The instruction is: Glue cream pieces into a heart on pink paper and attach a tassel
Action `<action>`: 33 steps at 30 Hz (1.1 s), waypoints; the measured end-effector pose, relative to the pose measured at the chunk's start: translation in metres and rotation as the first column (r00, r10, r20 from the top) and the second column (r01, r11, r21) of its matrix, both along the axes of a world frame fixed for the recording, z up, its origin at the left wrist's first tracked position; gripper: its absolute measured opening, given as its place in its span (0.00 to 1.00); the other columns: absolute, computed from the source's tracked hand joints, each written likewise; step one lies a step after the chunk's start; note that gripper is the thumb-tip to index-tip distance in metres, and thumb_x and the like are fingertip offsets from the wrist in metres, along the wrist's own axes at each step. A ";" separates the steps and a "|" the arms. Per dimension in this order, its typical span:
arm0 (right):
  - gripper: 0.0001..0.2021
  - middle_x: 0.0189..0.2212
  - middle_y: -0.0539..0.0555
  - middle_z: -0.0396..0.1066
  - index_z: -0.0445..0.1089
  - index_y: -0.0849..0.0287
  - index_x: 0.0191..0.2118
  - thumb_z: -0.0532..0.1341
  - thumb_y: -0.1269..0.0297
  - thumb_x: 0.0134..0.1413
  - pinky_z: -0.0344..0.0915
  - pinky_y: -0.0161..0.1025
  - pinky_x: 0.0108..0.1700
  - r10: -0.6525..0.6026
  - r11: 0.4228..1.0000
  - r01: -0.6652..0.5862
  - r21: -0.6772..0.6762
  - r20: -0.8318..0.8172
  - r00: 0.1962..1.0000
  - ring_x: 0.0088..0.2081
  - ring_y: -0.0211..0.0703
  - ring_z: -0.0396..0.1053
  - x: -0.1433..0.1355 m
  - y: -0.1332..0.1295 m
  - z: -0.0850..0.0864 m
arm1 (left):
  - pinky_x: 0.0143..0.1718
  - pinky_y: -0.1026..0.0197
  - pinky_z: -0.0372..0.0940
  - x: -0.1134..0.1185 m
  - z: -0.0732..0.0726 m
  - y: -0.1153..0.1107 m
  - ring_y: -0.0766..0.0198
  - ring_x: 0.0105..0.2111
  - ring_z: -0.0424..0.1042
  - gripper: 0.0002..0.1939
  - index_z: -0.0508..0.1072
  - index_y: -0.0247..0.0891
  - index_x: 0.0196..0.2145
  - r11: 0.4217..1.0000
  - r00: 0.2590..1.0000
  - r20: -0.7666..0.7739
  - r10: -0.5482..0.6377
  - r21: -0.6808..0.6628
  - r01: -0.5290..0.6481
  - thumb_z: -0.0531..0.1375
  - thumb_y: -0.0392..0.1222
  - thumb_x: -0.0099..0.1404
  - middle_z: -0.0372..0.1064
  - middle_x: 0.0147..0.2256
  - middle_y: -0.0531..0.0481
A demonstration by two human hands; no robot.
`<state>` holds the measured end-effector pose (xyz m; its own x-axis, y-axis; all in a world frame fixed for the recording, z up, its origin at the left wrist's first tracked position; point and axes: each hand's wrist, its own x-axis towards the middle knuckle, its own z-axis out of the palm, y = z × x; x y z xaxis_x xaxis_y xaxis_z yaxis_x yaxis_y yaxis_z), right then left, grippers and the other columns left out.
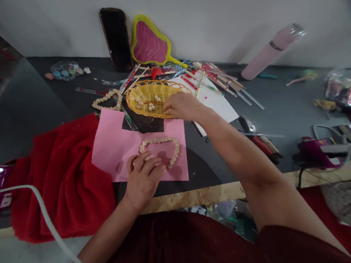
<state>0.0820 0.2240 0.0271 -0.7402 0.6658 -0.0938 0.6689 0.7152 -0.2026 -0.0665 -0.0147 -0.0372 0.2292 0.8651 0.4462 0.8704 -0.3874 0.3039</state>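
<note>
White cable [43,204] lies nearest, cut off at the bottom edge, passing in front of the left forearm.
The left hand [144,178] is loosely open, palm down, with fingers a little spread over the pink paper [107,149]; it covers the left end of the cream strand [161,140], so whether they touch is hidden. The right hand [183,104] bends over the right side of the yellow basket [160,88], fingers curled; its fingertips are unclear, and I cannot tell what it holds, if anything. Small white pieces [151,106] lie in the basket.
</note>
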 end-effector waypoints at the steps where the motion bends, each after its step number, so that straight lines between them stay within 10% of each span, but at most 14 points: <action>1: 0.09 0.34 0.54 0.75 0.77 0.60 0.35 0.59 0.70 0.54 0.60 0.39 0.42 0.008 1.000 -0.008 -0.006 0.016 1.000 0.39 0.44 0.70 0.000 0.003 -0.002 | 0.54 0.46 0.53 0.000 0.000 0.000 0.54 0.53 0.63 0.08 0.74 0.47 0.39 1.000 1.000 -0.002 -0.001 -0.004 0.001 0.62 0.36 0.62 0.75 0.43 0.53; 6: 0.10 0.40 0.54 0.74 0.75 0.59 0.40 0.58 0.64 0.58 0.59 0.42 0.49 -0.003 1.000 0.009 0.030 -0.174 0.985 0.44 0.45 0.68 0.014 -0.005 0.002 | 0.53 0.47 0.53 0.000 0.002 0.000 0.54 0.53 0.62 0.07 0.75 0.47 0.39 1.000 1.000 -0.006 -0.012 0.012 0.012 0.62 0.37 0.63 0.74 0.42 0.53; 10: 0.11 0.44 0.55 0.72 0.73 0.54 0.44 0.56 0.58 0.62 0.59 0.47 0.50 -0.049 0.999 0.053 0.001 -0.336 0.940 0.48 0.47 0.66 0.033 -0.073 0.010 | 0.54 0.46 0.52 0.001 0.001 0.000 0.54 0.53 0.61 0.05 0.74 0.46 0.37 1.000 1.000 -0.013 0.003 -0.009 -0.003 0.60 0.37 0.64 0.74 0.42 0.54; 17: 0.06 0.39 0.52 0.75 0.74 0.54 0.39 0.60 0.64 0.60 0.61 0.45 0.47 -0.033 0.996 0.071 0.057 -0.494 0.869 0.44 0.43 0.65 0.048 -0.190 -0.047 | 0.55 0.45 0.52 0.000 -0.002 -0.003 0.53 0.56 0.58 0.10 0.73 0.45 0.41 0.996 0.999 -0.025 -0.027 -0.090 0.024 0.57 0.34 0.65 0.73 0.45 0.54; 33: 0.07 0.42 0.54 0.74 0.72 0.58 0.41 0.58 0.69 0.58 0.61 0.47 0.47 0.054 0.986 0.015 0.169 -0.392 0.918 0.46 0.48 0.63 0.041 -0.195 -0.053 | 0.53 0.44 0.53 -0.001 -0.002 -0.003 0.52 0.55 0.58 0.11 0.73 0.44 0.41 0.997 0.999 0.018 -0.044 -0.070 0.045 0.56 0.32 0.63 0.73 0.45 0.52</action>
